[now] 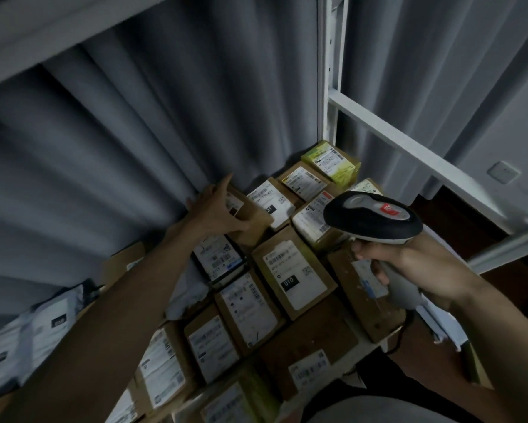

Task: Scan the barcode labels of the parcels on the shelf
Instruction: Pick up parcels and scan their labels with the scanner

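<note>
On the shelf [342, 366] below you, cardboard parcels lie packed side by side, white labels facing up; your left hand [218, 209] reaches to the back row and grips a small brown parcel [250, 218] at its edge, thumb curled on its near side, just beside the grey curtain [134, 132]; your right hand [409, 270] is wrapped around the grey handle of the barcode scanner [375, 218], its dark head hovering above the right-hand parcels; the parcel marked 010 [293, 273] lies between your arms.

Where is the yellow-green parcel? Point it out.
In the head view, the yellow-green parcel sits at the far right end of the shelf, against the white upright post, beyond the barcode scanner held in the right hand.
</note>
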